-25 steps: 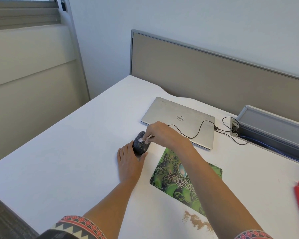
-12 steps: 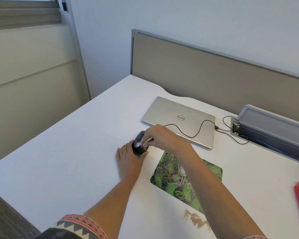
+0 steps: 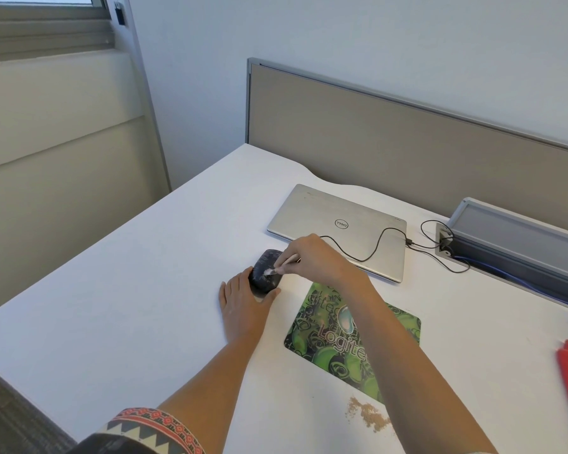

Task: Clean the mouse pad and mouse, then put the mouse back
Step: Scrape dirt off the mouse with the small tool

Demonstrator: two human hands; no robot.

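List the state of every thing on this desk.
mouse pad: flat on desk, mouse off it.
mouse: on desk beside pad.
left hand: flat, touching the mouse.
right hand: pinching white-tipped tool against the mouse.
laptop: closed, cable across lid.
brown crumbs: piled by the pad.

The mouse (image 3: 264, 271) sits on the table (image 3: 128, 306) just left of the mouse pad (image 3: 328, 339), the left hand (image 3: 243, 306) against its near side and the right hand (image 3: 312, 257) resting a brush (image 3: 277, 268) on its top. The laptop (image 3: 338, 227) lies behind, and crumbs (image 3: 369, 416) lie by the pad's near edge.
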